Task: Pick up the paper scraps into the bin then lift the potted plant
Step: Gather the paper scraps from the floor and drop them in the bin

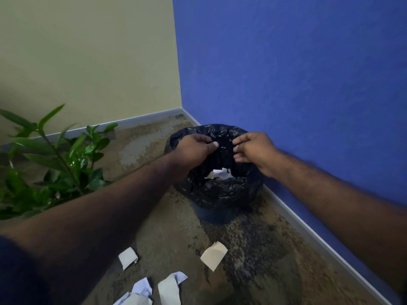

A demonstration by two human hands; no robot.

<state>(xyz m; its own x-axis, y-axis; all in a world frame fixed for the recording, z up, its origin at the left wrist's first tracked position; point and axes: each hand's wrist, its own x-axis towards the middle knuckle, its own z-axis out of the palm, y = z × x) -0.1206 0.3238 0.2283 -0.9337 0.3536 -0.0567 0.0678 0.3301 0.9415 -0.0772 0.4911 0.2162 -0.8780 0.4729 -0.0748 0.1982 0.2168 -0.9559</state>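
Note:
A bin (217,190) lined with a black plastic bag stands on the floor by the blue wall. White paper (220,173) lies inside it. Both hands hover over the bin's mouth. My left hand (196,148) has its fingers curled with the thumb tip against them; nothing shows in it. My right hand (253,150) has loosely bent fingers and holds nothing that I can see. Several paper scraps lie on the floor nearer to me: a tan one (213,255), a white one (128,258) and a pale strip (169,288). The potted plant (55,164) stands at the left, its pot hidden.
The floor is mottled brown carpet. A beige wall and a blue wall (297,84) meet in the corner behind the bin, with a grey skirting board (308,230) along both. More pale scraps (141,291) lie at the bottom edge.

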